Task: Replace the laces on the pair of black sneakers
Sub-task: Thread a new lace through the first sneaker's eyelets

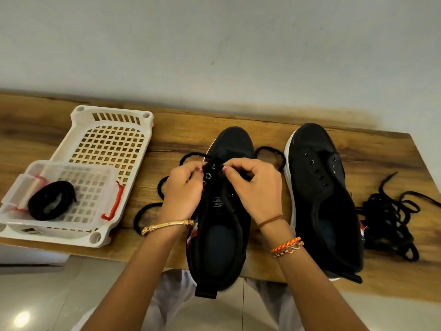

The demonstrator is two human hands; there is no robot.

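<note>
Your left hand (183,189) and right hand (255,187) each pinch the new lace (152,206) at the near sneaker (224,225) on the desk (171,139); its tongue label is unreadable. The unlaced sneaker (322,192) stands just right.

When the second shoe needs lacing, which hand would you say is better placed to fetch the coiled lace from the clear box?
Probably the left hand: the coiled lace lies in the clear box on its side, whereas the right hand would have to cross over the shoe.
</note>
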